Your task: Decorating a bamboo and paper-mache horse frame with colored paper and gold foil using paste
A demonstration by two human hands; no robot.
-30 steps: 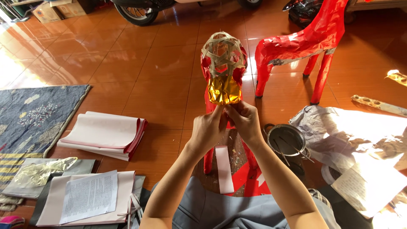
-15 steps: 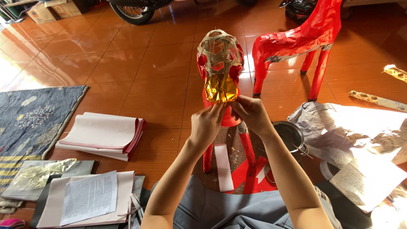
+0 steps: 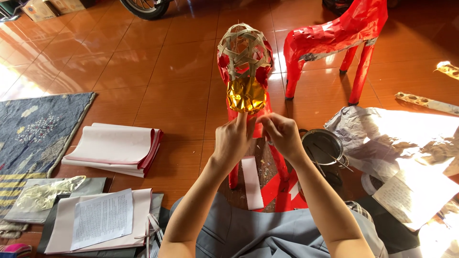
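Observation:
A woven bamboo head frame (image 3: 245, 50), partly covered in red paper with a shiny gold foil snout (image 3: 246, 94), stands on red legs in front of me. My left hand (image 3: 233, 138) presses its fingertips up against the lower edge of the gold foil. My right hand (image 3: 280, 134) pinches the red paper just below the snout, close beside the left hand. A pink paper strip (image 3: 252, 181) lies on the floor under the figure, between its red legs.
A second red paper-covered animal body (image 3: 334, 36) stands at the back right. A metal pot (image 3: 322, 147) sits right of my hands, crumpled paper (image 3: 387, 136) beyond it. Stacked red-and-white paper sheets (image 3: 114, 149) and printed pages (image 3: 103, 220) lie left, beside a blue rug (image 3: 33, 131).
Both hands have dropped slightly from the gold foil snout toward the red paper beneath it; the view shifted a little. The figure stays in place.

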